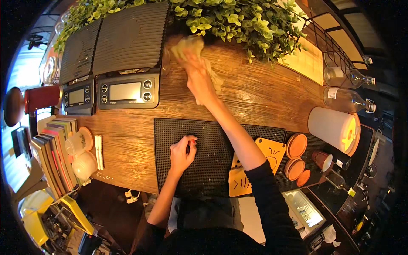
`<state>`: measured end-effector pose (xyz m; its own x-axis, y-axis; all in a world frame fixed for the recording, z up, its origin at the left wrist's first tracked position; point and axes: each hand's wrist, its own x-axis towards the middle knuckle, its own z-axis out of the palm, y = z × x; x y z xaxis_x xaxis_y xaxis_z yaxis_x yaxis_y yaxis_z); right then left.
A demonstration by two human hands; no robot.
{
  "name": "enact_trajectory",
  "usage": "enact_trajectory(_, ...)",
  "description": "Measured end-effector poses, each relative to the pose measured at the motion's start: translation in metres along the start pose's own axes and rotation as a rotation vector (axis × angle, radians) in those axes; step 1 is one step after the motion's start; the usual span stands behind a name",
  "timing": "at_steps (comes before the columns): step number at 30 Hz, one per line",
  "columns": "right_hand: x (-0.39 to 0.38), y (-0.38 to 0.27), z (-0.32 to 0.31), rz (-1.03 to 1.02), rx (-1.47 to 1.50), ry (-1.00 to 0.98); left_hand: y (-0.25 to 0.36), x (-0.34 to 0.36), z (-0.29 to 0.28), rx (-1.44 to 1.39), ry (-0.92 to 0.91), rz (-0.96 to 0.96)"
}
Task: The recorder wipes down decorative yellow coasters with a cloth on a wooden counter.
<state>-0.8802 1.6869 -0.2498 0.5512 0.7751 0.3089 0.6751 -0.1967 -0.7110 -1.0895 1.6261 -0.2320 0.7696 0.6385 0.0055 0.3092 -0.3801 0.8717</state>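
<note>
My right hand (pixel 199 80) reaches across to the far part of the wooden table (pixel 250 95) and presses a yellowish cloth (pixel 216 78) against it. Fingers and cloth are smeared by motion. Nearer to me, my left hand (pixel 182 154) is closed above a black rubber bar mat (pixel 208 148). A small red spot shows at its fingertips, too small to name. Beneath my right forearm lie yellow cut-out boards (pixel 270 148) with black line drawings, partly hidden by the arm.
Two black scales (pixel 127 91) stand at the far left, beside leafy green plants (pixel 238 21). Books (pixel 55 157) and cups (pixel 80 142) sit at the left. Round wooden coasters (pixel 296 145), a lit white cylinder (pixel 333 127) and glass bottles (pixel 346 100) line the right.
</note>
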Motion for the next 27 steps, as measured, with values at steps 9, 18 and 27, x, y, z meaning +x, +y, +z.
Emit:
enact_trajectory(9,-0.056,-0.003,-0.027,-0.116,0.147,-0.35,-0.001,-0.001,0.0,0.007,-0.054,-0.049)
enact_trajectory(18,-0.103,0.032,-0.149,-0.003,-0.282,-0.394,-0.003,-0.002,-0.006,0.026,0.011,0.012)
enact_trajectory(27,-0.143,0.109,-0.217,0.738,-0.185,0.367,-0.004,-0.002,0.002,-0.005,0.008,0.006)
